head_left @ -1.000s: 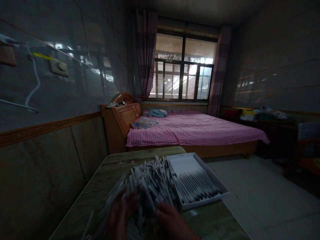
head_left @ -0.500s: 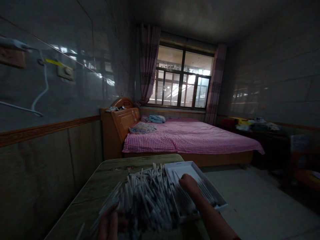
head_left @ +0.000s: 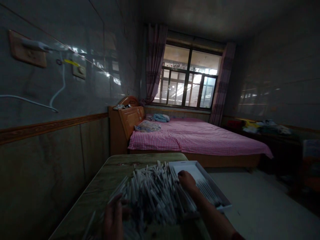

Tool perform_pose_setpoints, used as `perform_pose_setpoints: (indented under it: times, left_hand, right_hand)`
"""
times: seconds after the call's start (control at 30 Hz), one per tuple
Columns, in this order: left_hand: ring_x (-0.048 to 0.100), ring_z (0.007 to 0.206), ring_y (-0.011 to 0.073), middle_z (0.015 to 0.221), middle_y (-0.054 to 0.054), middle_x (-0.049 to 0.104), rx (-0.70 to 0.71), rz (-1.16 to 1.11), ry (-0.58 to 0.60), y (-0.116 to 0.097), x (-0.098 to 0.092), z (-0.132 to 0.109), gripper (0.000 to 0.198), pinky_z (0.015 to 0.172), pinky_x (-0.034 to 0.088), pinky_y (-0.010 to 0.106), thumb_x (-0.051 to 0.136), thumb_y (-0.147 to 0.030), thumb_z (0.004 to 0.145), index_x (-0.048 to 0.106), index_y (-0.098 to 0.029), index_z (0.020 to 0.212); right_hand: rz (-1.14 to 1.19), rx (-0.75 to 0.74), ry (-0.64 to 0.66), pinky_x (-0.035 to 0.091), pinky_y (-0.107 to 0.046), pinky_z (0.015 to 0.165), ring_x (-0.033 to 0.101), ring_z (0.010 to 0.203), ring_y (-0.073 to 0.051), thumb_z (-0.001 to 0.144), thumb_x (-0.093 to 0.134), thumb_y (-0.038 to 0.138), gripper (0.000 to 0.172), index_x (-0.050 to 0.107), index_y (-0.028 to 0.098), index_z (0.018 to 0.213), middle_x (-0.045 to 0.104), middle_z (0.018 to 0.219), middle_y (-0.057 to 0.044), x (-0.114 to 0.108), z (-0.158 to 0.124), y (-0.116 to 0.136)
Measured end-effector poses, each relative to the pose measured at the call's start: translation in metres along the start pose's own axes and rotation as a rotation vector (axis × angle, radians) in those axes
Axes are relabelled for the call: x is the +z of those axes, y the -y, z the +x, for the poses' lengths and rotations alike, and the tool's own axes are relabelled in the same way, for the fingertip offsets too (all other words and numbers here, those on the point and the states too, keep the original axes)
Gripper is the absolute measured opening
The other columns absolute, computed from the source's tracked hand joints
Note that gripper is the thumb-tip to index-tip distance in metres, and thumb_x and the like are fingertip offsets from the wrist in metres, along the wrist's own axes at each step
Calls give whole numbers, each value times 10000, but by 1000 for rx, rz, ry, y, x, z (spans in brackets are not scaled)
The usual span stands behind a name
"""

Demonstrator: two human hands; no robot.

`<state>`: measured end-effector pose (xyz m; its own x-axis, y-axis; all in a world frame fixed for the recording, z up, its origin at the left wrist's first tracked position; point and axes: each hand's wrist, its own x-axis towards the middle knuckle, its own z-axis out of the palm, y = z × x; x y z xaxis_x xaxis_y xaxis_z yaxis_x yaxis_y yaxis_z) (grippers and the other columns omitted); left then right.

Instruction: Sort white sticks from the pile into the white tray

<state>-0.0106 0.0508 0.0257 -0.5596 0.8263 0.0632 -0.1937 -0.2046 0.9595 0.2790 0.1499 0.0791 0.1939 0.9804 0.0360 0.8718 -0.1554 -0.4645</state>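
Observation:
A large heap of thin whitish sticks (head_left: pixel 152 193) lies on the greenish table (head_left: pixel 97 190). Against its right side is a shallow white box (head_left: pixel 215 186) with a row of similar sticks inside. My right hand (head_left: pixel 187 181) is over the left part of the box, its fingers closed; whatever they hold is too small and dark to make out. At the near left edge of the heap, my left hand (head_left: pixel 116 213) has its fingers apart, close to the sticks, with nothing visibly held. One loose stick (head_left: pixel 89 223) lies left of that hand.
Beyond the table stands a bed (head_left: pixel 195 136) with a pink checked cover and a wooden headboard (head_left: pixel 130 116). A tiled wall with a socket (head_left: pixel 27 50) and a hanging cable (head_left: pixel 62 80) runs along the left. At the right, a dark table (head_left: pixel 270 133) bears assorted items.
The whole view has shifted, with the scene now further right. My right hand has moved slightly left relative to the box. My left hand stays beside the heap.

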Motion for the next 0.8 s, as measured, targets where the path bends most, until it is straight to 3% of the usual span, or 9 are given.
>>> perform_pose_setpoints:
  times: [0.07, 0.13, 0.27, 0.37, 0.47, 0.57, 0.67, 0.8]
  left_hand:
    - [636, 625, 191, 874, 16, 689, 17, -9, 9, -11, 2, -4, 503, 570, 516, 340, 638, -652, 721, 634, -237, 1005]
    - [619, 591, 171, 861, 0, 670, 27, -61, -64, -23, 4, -6, 455, 529, 487, 316, 664, -583, 705, 616, -237, 996]
    - [581, 583, 117, 863, -31, 643, 48, -159, -159, -48, 3, -2, 368, 547, 474, 270, 687, -426, 683, 616, -233, 989]
    - [588, 606, 110, 874, -24, 650, 49, -145, -189, -68, -13, 4, 305, 555, 475, 253, 673, -395, 683, 641, -218, 929]
    - [598, 597, 123, 866, -19, 684, 57, -95, -172, -78, -46, 3, 366, 523, 469, 250, 710, -422, 657, 663, -221, 959]
    - [621, 574, 163, 735, -20, 699, 56, 106, -124, -69, -90, -8, 422, 507, 494, 271, 741, -481, 611, 682, -220, 937]
    - [682, 594, 229, 725, 18, 761, 13, 314, -14, -43, -127, -26, 377, 532, 547, 327, 757, -510, 552, 719, -245, 819]
    - [746, 811, 298, 795, 37, 810, 40, 507, 94, -7, -146, -50, 239, 763, 590, 388, 742, -484, 573, 754, -308, 734]
  right_hand:
    - [76, -88, -7, 510, -356, 948, 674, 1084, -205, 981, 576, 186, 175, 707, 175, 1095, 730, 1156, -73, -4, -18, 2]
    - [144, -181, 9, 473, -272, 956, 666, 1115, -183, 947, 526, 119, 269, 719, 176, 1126, 747, 1156, -73, -2, -46, 6]
    - [208, -308, 146, 495, -232, 832, 708, 983, -186, 846, 599, 134, 274, 755, 189, 1065, 776, 1052, -48, 20, -128, 16]
    - [191, -399, 265, 488, -280, 849, 692, 1026, -233, 781, 640, 133, 352, 732, 195, 1114, 747, 1117, -80, 42, -180, 27]
    - [114, -438, 308, 493, -319, 837, 689, 1024, -269, 767, 665, 174, 349, 695, 209, 1113, 721, 1142, -89, 62, -205, 44]
    - [53, -460, 274, 510, -358, 824, 694, 1024, -302, 775, 667, 200, 358, 653, 208, 1132, 711, 1147, -91, 79, -211, 62]
    - [-41, -509, 254, 538, -388, 811, 694, 1044, -333, 780, 668, 192, 392, 632, 202, 1170, 702, 1180, -103, 92, -211, 76]
    - [-159, -521, 236, 564, -377, 772, 709, 1030, -333, 834, 611, 145, 306, 661, 200, 1131, 713, 1168, -126, 99, -209, 80]
